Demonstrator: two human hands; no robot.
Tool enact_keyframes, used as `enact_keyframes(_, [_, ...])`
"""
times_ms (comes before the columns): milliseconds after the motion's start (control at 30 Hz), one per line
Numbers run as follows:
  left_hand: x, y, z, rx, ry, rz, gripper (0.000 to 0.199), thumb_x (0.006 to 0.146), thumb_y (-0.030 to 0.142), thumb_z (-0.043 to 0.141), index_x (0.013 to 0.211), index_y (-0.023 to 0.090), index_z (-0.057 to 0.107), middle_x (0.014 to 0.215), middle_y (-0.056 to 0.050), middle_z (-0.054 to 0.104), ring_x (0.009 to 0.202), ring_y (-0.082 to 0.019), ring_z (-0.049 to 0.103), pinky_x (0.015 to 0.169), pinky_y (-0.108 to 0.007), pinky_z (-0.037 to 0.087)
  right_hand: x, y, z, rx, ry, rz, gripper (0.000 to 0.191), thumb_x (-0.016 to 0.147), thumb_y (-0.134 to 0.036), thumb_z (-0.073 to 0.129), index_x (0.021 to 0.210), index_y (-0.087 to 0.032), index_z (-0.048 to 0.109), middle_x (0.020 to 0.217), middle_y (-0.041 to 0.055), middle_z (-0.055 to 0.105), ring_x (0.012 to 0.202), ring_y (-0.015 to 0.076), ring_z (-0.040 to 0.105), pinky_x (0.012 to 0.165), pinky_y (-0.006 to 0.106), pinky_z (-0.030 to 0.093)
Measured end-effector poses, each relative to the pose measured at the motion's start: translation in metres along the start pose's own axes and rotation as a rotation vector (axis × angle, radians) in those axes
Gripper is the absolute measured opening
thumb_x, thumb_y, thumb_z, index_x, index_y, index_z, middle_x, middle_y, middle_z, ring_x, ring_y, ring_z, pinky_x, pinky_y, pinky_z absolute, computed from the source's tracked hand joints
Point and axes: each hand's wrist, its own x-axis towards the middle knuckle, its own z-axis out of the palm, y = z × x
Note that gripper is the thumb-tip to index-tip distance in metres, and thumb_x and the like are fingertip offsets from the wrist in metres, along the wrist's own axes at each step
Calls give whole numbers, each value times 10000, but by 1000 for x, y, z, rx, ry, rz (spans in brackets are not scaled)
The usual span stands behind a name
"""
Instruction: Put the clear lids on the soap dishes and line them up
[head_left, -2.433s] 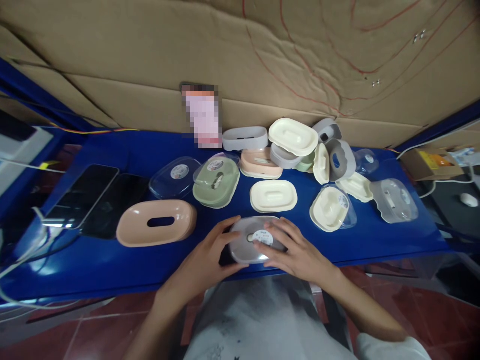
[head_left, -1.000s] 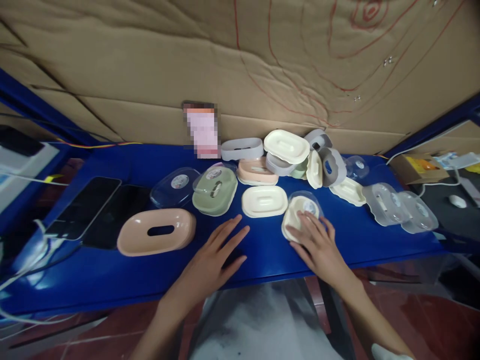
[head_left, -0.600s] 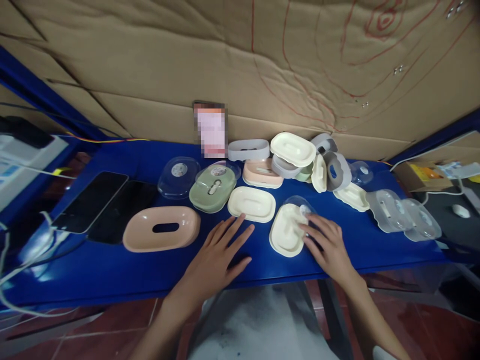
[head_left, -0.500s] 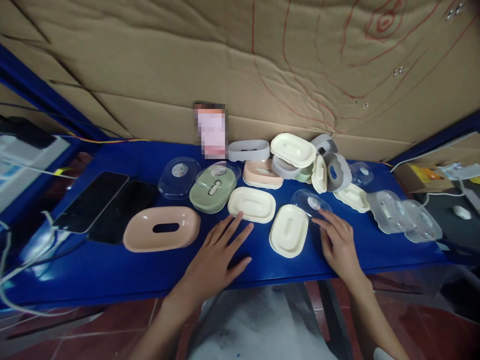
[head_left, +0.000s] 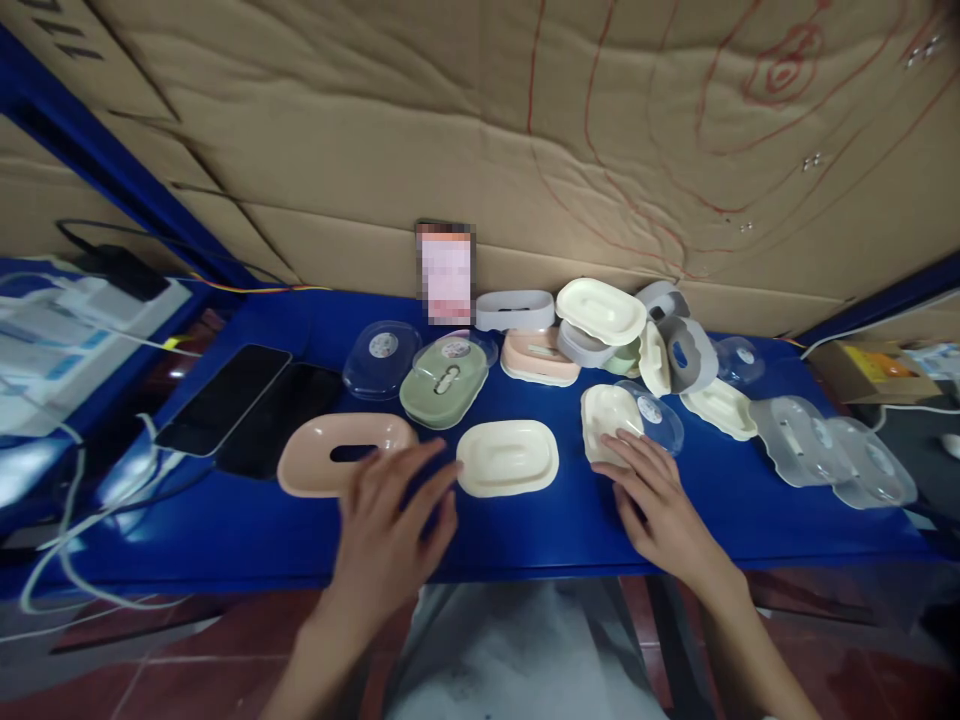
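My left hand (head_left: pixel 394 510) has its fingers apart and overlaps the front right part of a pink oval shell (head_left: pixel 307 455) with a slot; whether it touches is unclear. Right of that hand a cream oval tray (head_left: pixel 508 458) lies flat. My right hand (head_left: pixel 651 490) has its fingers spread on the lower edge of a second cream tray (head_left: pixel 609 408), which lies partly under or against a clear lid (head_left: pixel 664 425). Behind them sit a green dish (head_left: pixel 442 385) with a clear lid over its rear, and a pink box (head_left: pixel 536 352).
Another clear lid (head_left: pixel 381 360) lies at the back left. Grey shells (head_left: pixel 694 355) and cream trays (head_left: pixel 600 310) are heaped at the back right, frosted lids (head_left: pixel 806 440) at far right. Phones (head_left: pixel 225 398) and cables are on the left; a screen (head_left: pixel 448 275) leans on cardboard.
The first cream tray has come nearer the front edge. The second has moved back towards the clear lid, with my right hand now on it. My left hand has shifted left to the pink shell.
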Motion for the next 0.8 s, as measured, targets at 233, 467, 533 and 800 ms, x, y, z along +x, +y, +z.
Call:
enact_keyframes(233, [-20, -35, -26, 188, -199, -118, 396, 1084, 304, 465, 1460, 235, 569, 1517, -185, 635, 1269, -429, 680, 1125, -706, 370, 38, -44, 21, 4, -199, -200, 523, 1059, -130, 503, 1574, -218, 507, 1620, 110, 546, 1548, 316, 448, 1250, 632, 429])
enact_keyframes(467, [-5, 17, -12, 19, -80, 62, 367, 1066, 230, 607, 1430, 281, 610, 1329, -62, 776, 1113, -273, 750, 962, -458, 484, 41, -57, 31, 199, -56, -114, 559, 1082, -266, 576, 1615, -215, 413, 1516, 179, 593, 1434, 294, 586, 1158, 513, 569])
enact_keyframes(533, [3, 32, 0, -15, -117, 128, 370, 1071, 214, 593, 1433, 279, 625, 1375, -67, 753, 1197, -273, 722, 1012, -463, 488, 34, -55, 35, 214, 33, -71, 672, 1066, -319, 623, 1663, -224, 329, 1629, 217, 462, 1522, 332, 494, 1148, 530, 575])
enact_keyframes(800, [19, 33, 36, -65, -255, 203, 447, 1081, 265, 561, 1527, 291, 553, 1675, -132, 484, 1569, -352, 433, 1293, -689, 242, 46, -44, 39, 111, -26, -113, 663, 1085, -313, 595, 1691, -259, 329, 1595, 114, 575, 1562, 281, 445, 1252, 564, 471])
